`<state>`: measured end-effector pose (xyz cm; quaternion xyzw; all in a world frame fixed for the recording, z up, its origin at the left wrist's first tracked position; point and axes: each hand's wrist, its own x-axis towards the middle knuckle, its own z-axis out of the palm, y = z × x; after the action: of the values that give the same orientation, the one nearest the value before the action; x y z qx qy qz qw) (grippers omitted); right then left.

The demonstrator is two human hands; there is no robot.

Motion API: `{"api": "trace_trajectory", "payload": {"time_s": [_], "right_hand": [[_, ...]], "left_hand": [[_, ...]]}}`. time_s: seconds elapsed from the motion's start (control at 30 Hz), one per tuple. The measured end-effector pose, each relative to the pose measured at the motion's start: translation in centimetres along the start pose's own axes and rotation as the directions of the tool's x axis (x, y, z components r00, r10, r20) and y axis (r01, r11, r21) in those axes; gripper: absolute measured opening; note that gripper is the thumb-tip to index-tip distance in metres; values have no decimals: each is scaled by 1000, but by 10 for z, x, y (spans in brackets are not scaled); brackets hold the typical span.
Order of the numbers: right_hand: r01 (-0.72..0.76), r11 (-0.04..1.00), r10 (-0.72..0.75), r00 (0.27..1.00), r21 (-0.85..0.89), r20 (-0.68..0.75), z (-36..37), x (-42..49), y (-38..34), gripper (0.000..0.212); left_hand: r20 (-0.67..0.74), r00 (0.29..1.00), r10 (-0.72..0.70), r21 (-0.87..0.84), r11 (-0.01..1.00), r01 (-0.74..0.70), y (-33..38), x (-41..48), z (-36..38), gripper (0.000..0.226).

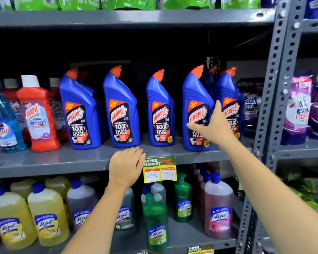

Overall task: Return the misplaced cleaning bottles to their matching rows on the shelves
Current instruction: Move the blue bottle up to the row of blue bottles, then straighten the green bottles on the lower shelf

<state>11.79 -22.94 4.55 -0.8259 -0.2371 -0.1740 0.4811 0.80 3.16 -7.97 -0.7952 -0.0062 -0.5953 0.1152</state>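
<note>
Several blue Harpic bottles with orange caps stand in a row on the middle shelf point(44, 162). My right hand point(213, 127) is open, fingers spread, against the front of the fourth blue bottle point(195, 99), with another blue bottle point(228, 88) just behind it to the right. My left hand point(126, 166) rests palm down on the shelf's front edge below the second blue bottle point(120, 107), holding nothing. A red Harpic bathroom cleaner point(38, 114) stands left of the blue row. On the lower shelf are yellow point(48, 215), green point(155, 219) and pink Lizol bottles point(218, 208).
A blue Colin spray bottle point(3, 123) stands at the far left. Purple Surf Excel pouches point(251, 105) sit at the right end and on the neighbouring rack. A yellow price tag point(160, 173) hangs from the shelf edge. A grey perforated upright point(270, 99) divides the racks.
</note>
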Motion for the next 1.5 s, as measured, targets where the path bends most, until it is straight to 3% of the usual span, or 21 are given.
{"api": "trace_trajectory", "payload": {"time_s": [0.17, 0.53, 0.7, 0.87, 1.03, 1.5], "right_hand": [[-17, 992, -1, 989, -123, -145, 44, -26, 5, 147], [-30, 992, 13, 989, -119, -146, 69, 12, 29, 146], [-69, 996, 62, 992, -54, -114, 69, 17, 34, 139], [-176, 984, 178, 984, 34, -30, 64, 27, 38, 110], [-187, 977, 185, 982, 99, 28, 61, 33, 44, 107], [-165, 979, 165, 986, 122, 11, 62, 31, 46, 105]], "left_hand": [[8, 1000, -5, 4, 1000, 5, 0, -1, 1, 36], [-8, 1000, -10, 9, 1000, 10, 0, -3, 2, 34], [-19, 1000, -5, -1, 1000, 5, -1, -3, 3, 34], [-34, 999, -6, -2, 1000, 6, 1, -2, 0, 33], [-47, 999, -3, 2, 1000, 4, 3, -1, -2, 32], [21, 1000, -13, -6, 1000, 13, 3, -1, -6, 33]]}}
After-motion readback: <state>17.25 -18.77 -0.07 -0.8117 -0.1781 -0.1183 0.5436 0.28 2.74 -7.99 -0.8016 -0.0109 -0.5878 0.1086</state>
